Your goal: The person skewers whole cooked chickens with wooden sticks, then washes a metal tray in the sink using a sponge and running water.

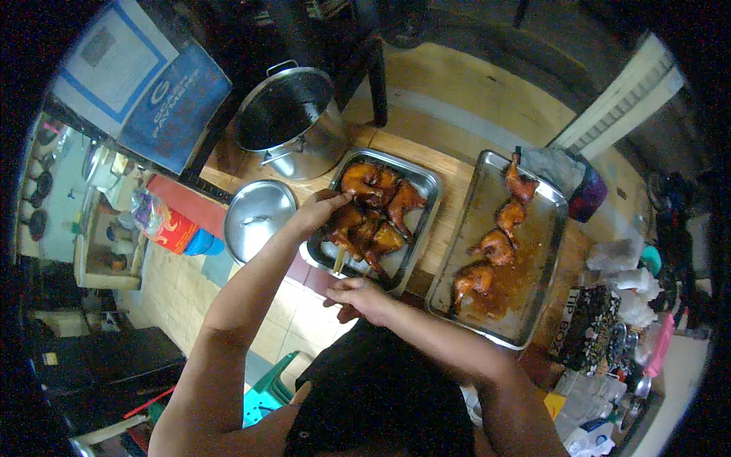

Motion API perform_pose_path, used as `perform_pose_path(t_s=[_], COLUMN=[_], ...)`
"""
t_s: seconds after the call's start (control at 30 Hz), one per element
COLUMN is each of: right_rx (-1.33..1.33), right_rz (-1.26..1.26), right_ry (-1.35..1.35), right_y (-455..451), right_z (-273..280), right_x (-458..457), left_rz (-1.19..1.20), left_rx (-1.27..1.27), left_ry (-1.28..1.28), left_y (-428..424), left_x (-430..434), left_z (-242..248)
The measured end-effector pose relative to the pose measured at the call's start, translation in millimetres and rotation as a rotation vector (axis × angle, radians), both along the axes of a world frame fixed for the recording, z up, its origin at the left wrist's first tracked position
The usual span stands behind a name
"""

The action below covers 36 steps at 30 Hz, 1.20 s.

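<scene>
A deep steel tray point(432, 211) holds several browned, glazed poultry pieces point(381, 184). My left hand point(321, 210) reaches over the tray's left side, fingertips against a larger glazed piece point(345, 224); whether it grips the meat is hidden. Two pale sticks point(340, 261) poke out from under that meat towards me. Just below the sticks, at the tray's near edge, is my right hand point(357, 297), its fingers loosely curled and apart with nothing seen in them. To the right, a shallow metal tray point(521, 285) bears a row of glazed leg pieces point(495, 248) in brown juices.
A large steel pot point(311, 145) stands behind the deep tray, with a round metal lid point(260, 220) to its front left. A blue printed sign point(177, 108) hangs at upper left. At right are a patterned box point(588, 328) and plastic containers point(588, 394). A green stool point(268, 394) stands below.
</scene>
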State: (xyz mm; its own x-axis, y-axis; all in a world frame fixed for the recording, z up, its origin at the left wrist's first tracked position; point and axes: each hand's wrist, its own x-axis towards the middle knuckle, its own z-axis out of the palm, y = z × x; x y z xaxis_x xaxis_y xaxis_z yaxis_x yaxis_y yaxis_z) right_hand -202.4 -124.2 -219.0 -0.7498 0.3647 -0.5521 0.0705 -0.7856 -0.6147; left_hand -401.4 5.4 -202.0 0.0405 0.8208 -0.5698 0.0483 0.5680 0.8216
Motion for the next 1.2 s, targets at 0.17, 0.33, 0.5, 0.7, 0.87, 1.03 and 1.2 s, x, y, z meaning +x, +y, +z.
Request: perform_pose_path(t_s=[0.17,0.33,0.5,0.7,0.87,1.03,1.2], right_rx=[0.205,0.248,0.277,-0.091,-0.117,-0.055,0.028], right_rz=[0.029,-0.038,0.077,-0.243,-0.400,-0.372,-0.410], right_ry=[-0.006,-0.068,-0.112,0.093,0.117,-0.034,-0.016], right_y=[3.7,-4.7,-11.8,-0.2,12.8,4.9,-14.5], right_z=[26.7,46.6,33.6,12.8,3.0,-1.0,1.0], right_x=[58.0,116.9,111.6,37.9,8.4,9.2,21.3], left_rz=[-0.093,-0.110,-0.065,-0.033,-0.033,0.012,0.017], left_rx=[0.100,0.126,0.034,-0.007,0.046,0.084,0.176], left_ry=[0.035,0.008,0.004,-0.105,-0.162,-0.113,0.081], left_y=[0.0,5.7,6.4,5.9,6.0,2.9,-9.3], left_x=[-3.0,1.6,7.4,18.1,17.0,13.4,32.3], left_z=[-8.1,-19.0,-9.1,2.1,-16.1,-20.0,-3.4])
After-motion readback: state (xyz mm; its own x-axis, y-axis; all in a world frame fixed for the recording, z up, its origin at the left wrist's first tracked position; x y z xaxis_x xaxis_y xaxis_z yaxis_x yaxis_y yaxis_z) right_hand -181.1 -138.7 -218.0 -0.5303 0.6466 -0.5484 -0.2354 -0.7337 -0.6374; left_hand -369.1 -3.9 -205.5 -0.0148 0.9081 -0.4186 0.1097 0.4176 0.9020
